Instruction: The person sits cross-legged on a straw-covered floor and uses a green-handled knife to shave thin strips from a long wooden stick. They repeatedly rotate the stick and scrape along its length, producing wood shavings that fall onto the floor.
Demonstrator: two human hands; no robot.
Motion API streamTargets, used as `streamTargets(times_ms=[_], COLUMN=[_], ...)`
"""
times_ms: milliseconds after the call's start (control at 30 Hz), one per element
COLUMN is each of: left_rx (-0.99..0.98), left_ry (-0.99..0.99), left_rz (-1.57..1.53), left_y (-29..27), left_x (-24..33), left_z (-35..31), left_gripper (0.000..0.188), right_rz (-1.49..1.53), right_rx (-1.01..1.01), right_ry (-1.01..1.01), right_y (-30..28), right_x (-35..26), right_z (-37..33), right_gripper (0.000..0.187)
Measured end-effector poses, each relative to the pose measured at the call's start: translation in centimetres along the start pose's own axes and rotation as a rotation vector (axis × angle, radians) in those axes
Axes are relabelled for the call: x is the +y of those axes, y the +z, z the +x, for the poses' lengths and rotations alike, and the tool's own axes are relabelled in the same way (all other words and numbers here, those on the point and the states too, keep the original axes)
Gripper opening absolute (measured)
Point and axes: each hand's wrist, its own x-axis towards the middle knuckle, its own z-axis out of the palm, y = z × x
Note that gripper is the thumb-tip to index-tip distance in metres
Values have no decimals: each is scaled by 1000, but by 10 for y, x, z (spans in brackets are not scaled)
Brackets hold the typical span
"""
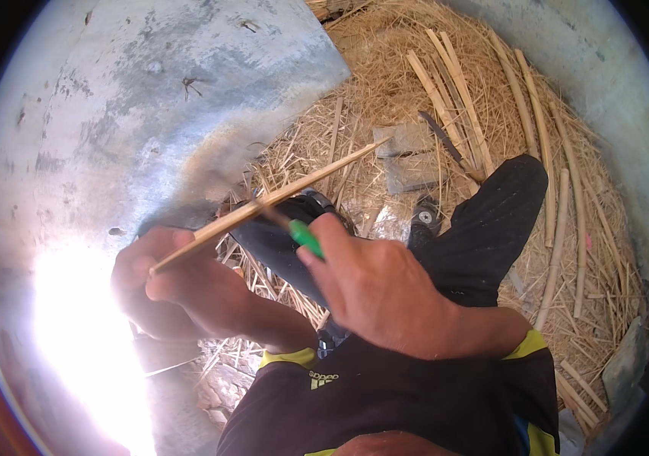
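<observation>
Clearly, the two hands divide the work between them. We see the left hand (187, 285) with its fingers curled closed around the lower end of a pale wooden strip (305, 182), whose butt sticks out a little past the grip. Gripping it so near the end probably leaves the rest of the length free for the tool. The strip slants up and away in front of the body, its tapered tip in the air above a grey block (412, 175) on the ground.

Meanwhile, we find the right hand (381, 289) with its fingers wrapped shut on a green-handled tool (307, 239), the handle's end showing at the thumb. Its blurred working part crosses the strip around mid-length; whether they touch, we cannot tell.

Both knees in dark trousers (484, 235) are bent and spread, which seems to give the arms room to move. Loose straw (385, 45) covers much of the ground, while longer canes (552, 205) lie together to the right, perhaps kept there to stay within reach yet out of the way.
</observation>
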Motion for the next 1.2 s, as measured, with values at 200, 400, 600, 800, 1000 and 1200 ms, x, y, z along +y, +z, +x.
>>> streamTargets(times_ms=[200, 400, 600, 800, 1000, 1200], left_rx=[19, -113, -24, -222, -184, -166], left_ry=[108, 14, -27, 139, 149, 176], left_rz=[-10, 126, -99, -154, 51, 24], left_y=[7, -22, 0, -7, -8, -5], left_x=[8, -1, 1, 1, 9, 5], left_z=[-3, 9, -6, 2, 3, 8], left_gripper=[29, 37, 37, 34, 35, 33], right_rz=[78, 1, 22, 120, -24, -79], right_rx=[178, 100, 48, 76, -31, 72], right_ry=[-225, -29, 100, -141, -32, 62], right_y=[12, 7, 6, -6, -5, 13], right_x=[-9, 18, 30, 1, 3, 43], right_z=[-12, -7, 5, -8, -17, -12], right_gripper=[19, 21, 22, 19, 19, 20])
